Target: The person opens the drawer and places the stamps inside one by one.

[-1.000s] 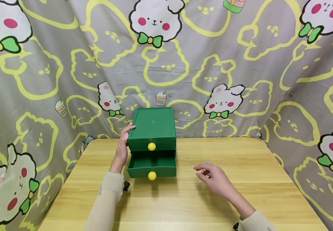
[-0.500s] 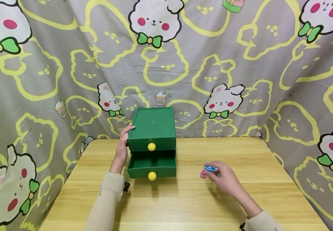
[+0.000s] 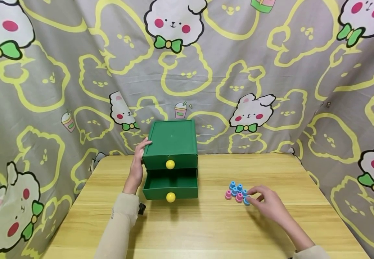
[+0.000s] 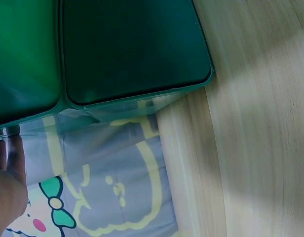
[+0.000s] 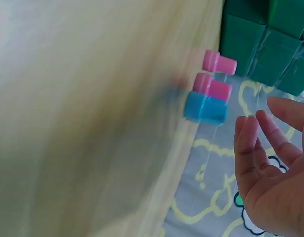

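Note:
A green two-drawer box (image 3: pixel 171 144) stands at the back of the wooden table (image 3: pixel 206 230); its lower drawer (image 3: pixel 170 184) is pulled out, and both drawers have yellow knobs. My left hand (image 3: pixel 137 165) rests flat against the box's left side with straight fingers, and that side of the box (image 4: pixel 127 49) fills the left wrist view. A cluster of small blue and pink pegs (image 3: pixel 237 192) lies on the table to the right of the box. My right hand (image 3: pixel 266 203) hovers just right of the pegs (image 5: pixel 211 89), fingers loose and holding nothing.
A grey cartoon-print cloth (image 3: pixel 187 72) hangs behind and around the table. Bare tabletop lies in front of the box and toward the near edge.
My right hand set the pegs down on the table and drew back to the right, letting go of them. The left hand and the box stayed still.

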`<action>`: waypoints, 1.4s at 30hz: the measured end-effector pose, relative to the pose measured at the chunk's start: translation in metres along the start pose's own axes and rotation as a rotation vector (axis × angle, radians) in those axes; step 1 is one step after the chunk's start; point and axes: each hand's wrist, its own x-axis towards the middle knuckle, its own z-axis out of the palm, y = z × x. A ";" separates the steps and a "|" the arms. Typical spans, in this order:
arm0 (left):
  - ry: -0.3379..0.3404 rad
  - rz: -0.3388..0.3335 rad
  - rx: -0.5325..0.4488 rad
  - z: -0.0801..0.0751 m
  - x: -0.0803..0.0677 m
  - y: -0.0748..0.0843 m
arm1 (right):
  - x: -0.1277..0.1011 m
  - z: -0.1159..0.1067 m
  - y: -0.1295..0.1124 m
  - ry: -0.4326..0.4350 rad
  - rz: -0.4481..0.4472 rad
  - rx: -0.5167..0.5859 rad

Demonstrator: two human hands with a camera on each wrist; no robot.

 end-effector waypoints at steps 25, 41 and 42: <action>0.004 0.006 0.010 0.001 0.000 0.000 | 0.000 0.011 0.025 -0.084 0.105 0.112; 0.003 0.003 0.008 0.000 -0.001 0.001 | 0.009 0.018 0.019 -0.104 0.112 0.095; 0.001 0.003 0.009 0.000 -0.001 0.001 | 0.009 0.017 0.018 -0.103 0.117 0.091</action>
